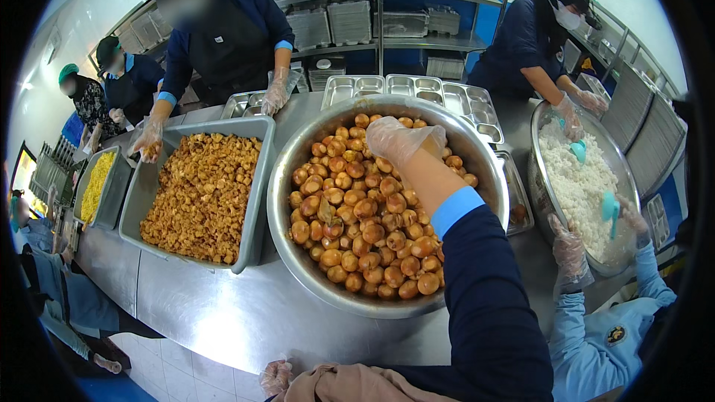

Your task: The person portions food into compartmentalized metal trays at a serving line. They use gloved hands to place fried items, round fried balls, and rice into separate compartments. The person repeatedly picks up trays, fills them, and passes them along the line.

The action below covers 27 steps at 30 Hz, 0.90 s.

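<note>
My right hand (397, 138), in a clear plastic glove, reaches over the far side of a large round steel basin (357, 310). It touches or hovers just above a heap of peeled, brown-stained boiled eggs (366, 229); its fingertips are turned away, so any egg in its grasp is hidden. A leaf (324, 210) lies among the eggs. Low in the picture, my gloved left hand (276, 378) is by the near edge of the steel table (313, 324), its fingers partly curled and unclear.
Left of the basin stands a grey tub (254, 234) of browned cubes; farther left, a tub of yellow shreds (96, 184). Compartment trays (416, 87) line the back. At right, co-workers' gloved hands (571, 257) surround a rice basin (586, 195) with turquoise scoops (610, 209). Another co-worker's hand (148, 139) holds cubes.
</note>
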Motion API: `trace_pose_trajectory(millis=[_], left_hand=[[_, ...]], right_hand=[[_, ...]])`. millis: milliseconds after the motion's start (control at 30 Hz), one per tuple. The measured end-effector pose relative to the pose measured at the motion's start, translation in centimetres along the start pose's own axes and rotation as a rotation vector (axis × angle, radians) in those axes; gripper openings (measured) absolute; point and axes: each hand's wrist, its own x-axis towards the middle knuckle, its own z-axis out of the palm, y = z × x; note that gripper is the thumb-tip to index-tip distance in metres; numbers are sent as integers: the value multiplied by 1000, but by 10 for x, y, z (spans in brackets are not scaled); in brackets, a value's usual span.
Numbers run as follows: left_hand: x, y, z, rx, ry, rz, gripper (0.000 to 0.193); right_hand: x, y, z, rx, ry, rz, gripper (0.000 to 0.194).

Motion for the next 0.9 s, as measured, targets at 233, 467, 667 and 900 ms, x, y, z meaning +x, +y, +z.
trace_pose_trajectory(millis=[233,467,667,900], left_hand=[[0,19,3,52,-34,62,21],[29,40,-4,79,-95,119,21],[38,38,6,108,-172,182,21],[-16,85,13,72,-200,341,21]], right_hand=[[-12,59,36,283,309,271,24],[-187,172,130,262,600,633,23],[-292,145,205,-81,198,613,21],[-262,150,236,526,3,827,28]])
